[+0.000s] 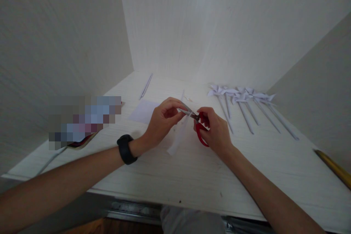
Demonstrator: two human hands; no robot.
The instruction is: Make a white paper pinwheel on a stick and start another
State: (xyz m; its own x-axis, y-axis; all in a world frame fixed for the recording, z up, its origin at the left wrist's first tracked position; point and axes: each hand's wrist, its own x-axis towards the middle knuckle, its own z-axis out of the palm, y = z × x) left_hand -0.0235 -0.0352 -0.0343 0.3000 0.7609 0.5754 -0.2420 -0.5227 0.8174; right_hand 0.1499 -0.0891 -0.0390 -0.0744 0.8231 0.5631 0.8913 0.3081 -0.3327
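My right hand (pixel 215 129) is closed round the red handles of a pair of scissors (pixel 202 135). The blades point left and stand slightly apart, with a small white piece showing between them. Thumb and fingers of my left hand (pixel 167 115) are pinched together right at the blade tips; what they hold is too small to make out. Below and behind the scissors runs a narrow white paper strip (pixel 177 140), partly hidden by my left fingers. A sheet of white paper (pixel 142 111) lies to the left, its right edge covered by my left hand.
Several white paper pinwheels (pixel 241 97) on rolled paper sticks lie at the back right. Thin paper sticks (pixel 146 86) lie at the back left. A blurred-out device (pixel 87 120) with a cable is at left. A gold-coloured object (pixel 333 168) is at the right edge. Walls enclose the white table (pixel 153 179).
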